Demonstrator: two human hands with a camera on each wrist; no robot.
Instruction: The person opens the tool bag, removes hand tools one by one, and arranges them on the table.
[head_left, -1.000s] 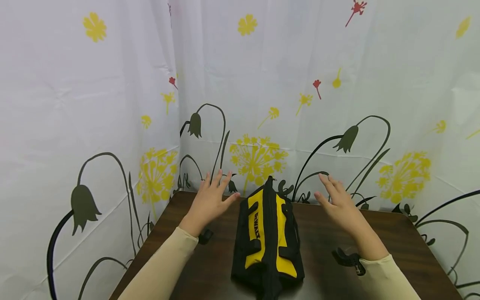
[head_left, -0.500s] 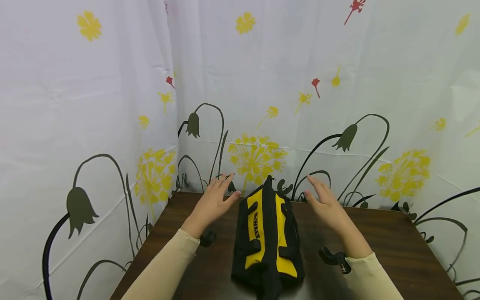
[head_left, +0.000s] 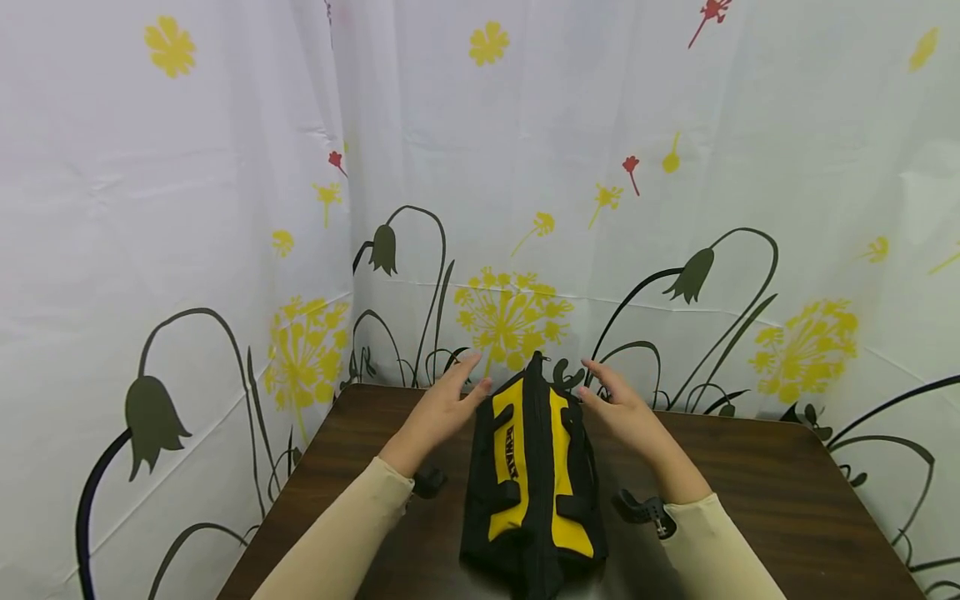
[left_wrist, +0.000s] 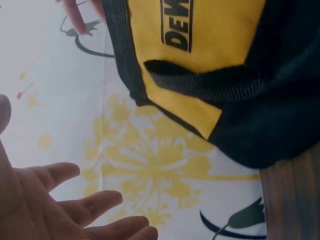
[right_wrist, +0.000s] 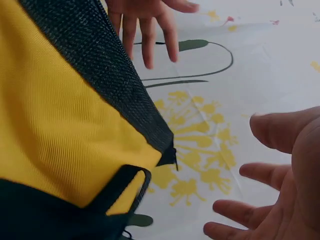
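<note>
A black and yellow DeWalt tool bag (head_left: 537, 483) stands lengthwise on the table, its top zipper closed along the middle. My left hand (head_left: 438, 414) hovers at the left of the bag's far end, fingers extended. On the other side my right hand (head_left: 624, 414) is held up likewise, fingers and thumb spread. In the left wrist view, a gap separates the hand (left_wrist: 55, 207) from the bag's strap handle (left_wrist: 210, 85). The right wrist view has the zipper pull (right_wrist: 175, 157) at the bag's end, with the hand (right_wrist: 280, 190) apart from it.
The bag sits on a dark brown wooden table (head_left: 750, 492). Behind and to the left hangs a white curtain (head_left: 570, 125) printed with flowers, close to the table's far edge. A black wrist camera mount (head_left: 637, 508) sticks out under the right wrist.
Both hands have moved inward toward the bag's far end, the right hand by more. The bag has stayed in place, and nothing has been taken hold of.
</note>
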